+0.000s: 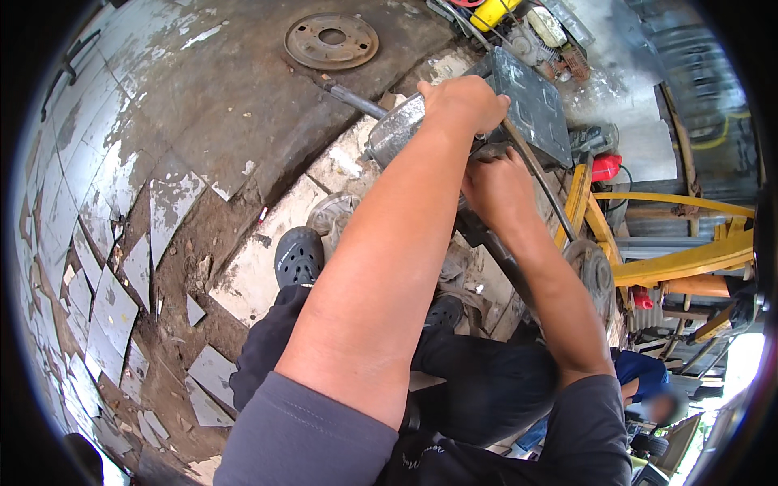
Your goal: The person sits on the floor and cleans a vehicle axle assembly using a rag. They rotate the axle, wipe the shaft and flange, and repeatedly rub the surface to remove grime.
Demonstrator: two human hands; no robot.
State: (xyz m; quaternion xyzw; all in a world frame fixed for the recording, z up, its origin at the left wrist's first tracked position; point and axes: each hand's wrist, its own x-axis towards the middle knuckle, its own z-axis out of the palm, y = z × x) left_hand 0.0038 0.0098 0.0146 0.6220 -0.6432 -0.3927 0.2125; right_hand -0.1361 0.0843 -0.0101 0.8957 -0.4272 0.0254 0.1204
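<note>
My left hand [463, 103] is closed over the top of a worn, silver-grey metal housing [395, 131], with its fingers curled down on the far side. Just below and to the right, my right hand [501, 188] is closed against the dark underside of the same assembly. What either hand grips is hidden behind the fingers. From the housing a metal tube [356, 100] reaches out to the upper left. A dark beam [504, 263] runs down toward a round metal hub [590, 271]. A thin rod [539, 174] slants from beside my left hand toward that hub.
A dark grey metal box [531, 109] stands just beyond my hands. A rusty round plate [331, 40] lies on the stained floor. Broken tiles [113, 312] are scattered at left. Yellow metal beams [681, 257] fill the right side, with another person [644, 385] at lower right.
</note>
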